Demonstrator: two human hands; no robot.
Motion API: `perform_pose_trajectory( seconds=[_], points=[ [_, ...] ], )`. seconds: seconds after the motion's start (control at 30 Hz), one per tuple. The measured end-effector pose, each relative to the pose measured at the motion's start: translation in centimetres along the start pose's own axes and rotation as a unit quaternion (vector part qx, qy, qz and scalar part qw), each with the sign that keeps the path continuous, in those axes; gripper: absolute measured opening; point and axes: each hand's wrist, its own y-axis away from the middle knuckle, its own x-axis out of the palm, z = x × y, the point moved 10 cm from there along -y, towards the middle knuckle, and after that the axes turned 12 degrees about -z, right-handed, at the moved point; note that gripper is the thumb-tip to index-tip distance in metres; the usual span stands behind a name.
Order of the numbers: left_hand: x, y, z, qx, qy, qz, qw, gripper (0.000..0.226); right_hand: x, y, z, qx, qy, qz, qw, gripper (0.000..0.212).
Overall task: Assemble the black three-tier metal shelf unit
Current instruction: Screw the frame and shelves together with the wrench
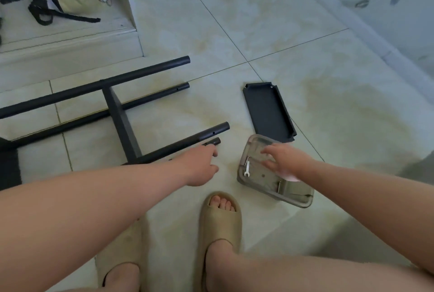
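Frame [70,92], left: one tier [119,120] fitted; your left hand [202,167] at a pole end [212,142], grip unclear. Loose shelf [267,110], centre: unfitted. Your right hand [286,159], spread open, over parts box [260,179].

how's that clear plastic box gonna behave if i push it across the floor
The clear plastic box likely slides easily, since it sits flat on glossy floor tiles. It looks light: thin see-through walls and few contents. The small wrench inside seems loose, so it may shift or rattle.
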Motion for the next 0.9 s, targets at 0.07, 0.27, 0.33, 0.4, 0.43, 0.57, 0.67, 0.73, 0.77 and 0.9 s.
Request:
perform_pose_trajectory(
  seconds=[0.07, 0.27, 0.33, 0.4, 0.43, 0.57, 0.67, 0.73, 0.77, 0.9],
  points=[
    [2.7, -1.5, -0.9, -0.026, 0.037, 0.032, 0.998, 0.051, 2.3, -0.8, -2.3, 0.019, -0.016, 0.015, 1.0, 0.043],
    [8.4, -5.4, -2.0, -0.074, 0.089, 0.056, 0.992, 0.056, 8.3, -4.8, -5.3, 0.069, -0.08, 0.034, 0.994, 0.037],
    [9.8, -6.6, -2.2, -0.079, 0.114, 0.055, 0.989, 0.049, 10.2, -5.6, -5.6, 0.072, -0.076, 0.043, 0.994, 0.039],
    [10.7, -7.5, -2.4, -0.078, 0.14, 0.047, 0.986, 0.035, 12.0, -5.9, -6.0, 0.069, -0.074, 0.054, 0.993, 0.036],
    [11.2, -7.8, -2.4, -0.08, 0.159, 0.043, 0.983, 0.028, 12.9, -5.9, -6.2, 0.066, -0.079, 0.059, 0.993, 0.033],
    [11.9, -8.0, -2.5, -0.091, 0.231, 0.036, 0.968, 0.013, 14.7, -6.2, -4.3, 0.005, -0.105, 0.062, 0.993, 0.031],
    [12.1, -8.0, -2.3, -0.101, 0.256, 0.036, 0.961, 0.013, 15.1, -6.5, -0.8, -0.069, -0.122, 0.066, 0.988, 0.028],
    [12.1, -8.1, -2.2, -0.106, 0.26, 0.038, 0.959, 0.015, 15.1, -6.9, 0.6, -0.102, -0.123, 0.062, 0.985, 0.028],
    [12.1, -8.1, -2.2, -0.108, 0.26, 0.037, 0.959, 0.016, 15.0, -7.0, 0.9, -0.114, -0.123, 0.057, 0.984, 0.028],
    [12.0, -8.2, -2.2, -0.113, 0.268, 0.035, 0.956, 0.017, 14.9, -7.1, 1.4, -0.157, -0.076, 0.043, 0.984, 0.029]
  ],
)
